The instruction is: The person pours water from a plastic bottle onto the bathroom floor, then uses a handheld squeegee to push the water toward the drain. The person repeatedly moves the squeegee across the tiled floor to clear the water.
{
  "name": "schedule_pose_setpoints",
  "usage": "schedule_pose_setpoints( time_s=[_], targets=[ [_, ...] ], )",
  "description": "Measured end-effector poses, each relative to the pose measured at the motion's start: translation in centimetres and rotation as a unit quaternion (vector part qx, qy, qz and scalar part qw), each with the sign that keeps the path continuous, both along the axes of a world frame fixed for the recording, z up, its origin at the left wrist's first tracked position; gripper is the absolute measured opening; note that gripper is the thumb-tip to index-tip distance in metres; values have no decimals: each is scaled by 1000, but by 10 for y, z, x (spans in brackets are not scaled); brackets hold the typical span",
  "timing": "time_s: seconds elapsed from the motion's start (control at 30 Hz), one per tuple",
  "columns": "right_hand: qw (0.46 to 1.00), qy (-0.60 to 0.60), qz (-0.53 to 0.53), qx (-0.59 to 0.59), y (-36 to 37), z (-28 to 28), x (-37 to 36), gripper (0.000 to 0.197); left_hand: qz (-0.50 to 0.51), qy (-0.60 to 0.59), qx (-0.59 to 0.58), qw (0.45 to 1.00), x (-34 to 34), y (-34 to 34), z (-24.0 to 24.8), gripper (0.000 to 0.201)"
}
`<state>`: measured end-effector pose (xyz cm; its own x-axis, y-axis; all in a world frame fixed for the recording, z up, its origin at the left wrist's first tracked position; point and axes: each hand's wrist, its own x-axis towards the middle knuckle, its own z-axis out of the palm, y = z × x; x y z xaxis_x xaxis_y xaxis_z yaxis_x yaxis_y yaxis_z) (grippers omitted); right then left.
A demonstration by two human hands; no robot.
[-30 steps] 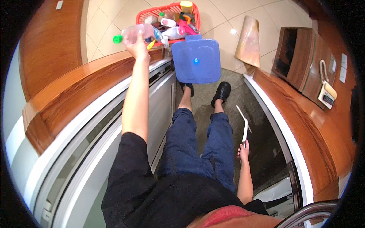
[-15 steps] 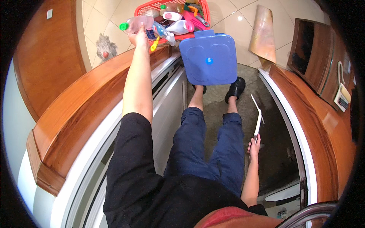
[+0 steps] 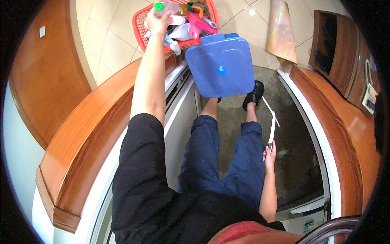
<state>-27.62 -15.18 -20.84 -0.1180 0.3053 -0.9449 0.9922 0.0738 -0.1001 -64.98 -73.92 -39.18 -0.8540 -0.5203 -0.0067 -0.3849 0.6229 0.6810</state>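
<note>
My left hand [image 3: 157, 23] is closed around a clear plastic bottle [image 3: 172, 7] with a green cap [image 3: 158, 6], over a red plastic basket [image 3: 140, 34]. Part of the bottle is hidden by the hand. Inside the basket lie a white spray bottle [image 3: 181, 32], pink rubber gloves [image 3: 203, 24], a brush with an orange handle [image 3: 199, 9] and several other bottles. Low at my right side, my right hand [image 3: 269, 156] grips the handle of a white squeegee [image 3: 272, 126], its thin blade pointing away from me.
A blue-lidded container [image 3: 221, 67] stands by my feet, just right of the basket. Wooden-topped ledges [image 3: 97, 134] curve along both sides, with a white door frame [image 3: 321, 142] at right. A rolled mat [image 3: 280, 34] and a corded phone [image 3: 369, 97] are farther right.
My left hand has moved right and farther away with the bottle, from the basket's left edge to above its contents. The grey fluffy thing on the tiles has left the view. My right hand stays low.
</note>
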Motion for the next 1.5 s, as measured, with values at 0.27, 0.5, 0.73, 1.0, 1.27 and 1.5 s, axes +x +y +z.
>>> schedule_pose_setpoints(
  time_s=[0.27,0.5,0.73,1.0,1.27,1.5],
  targets=[
    [998,54,-35,12,-3,7,0,57,-23,-27,-80,996,25,63,51,66],
    [993,109,-45,14,3,34,-8,56,21,94,87,992,52,70,123,50],
    [992,86,-93,-13,28,90,22,59,-145,-66,205,966,144,134,214,43],
    [976,72,-186,-84,71,110,49,30,-548,-258,124,786,254,212,302,47],
    [946,236,-222,-29,97,46,104,21,-606,-179,49,773,218,284,326,42],
    [924,242,-295,6,54,91,155,38,-611,-270,331,667,180,356,319,41]
  ],
)
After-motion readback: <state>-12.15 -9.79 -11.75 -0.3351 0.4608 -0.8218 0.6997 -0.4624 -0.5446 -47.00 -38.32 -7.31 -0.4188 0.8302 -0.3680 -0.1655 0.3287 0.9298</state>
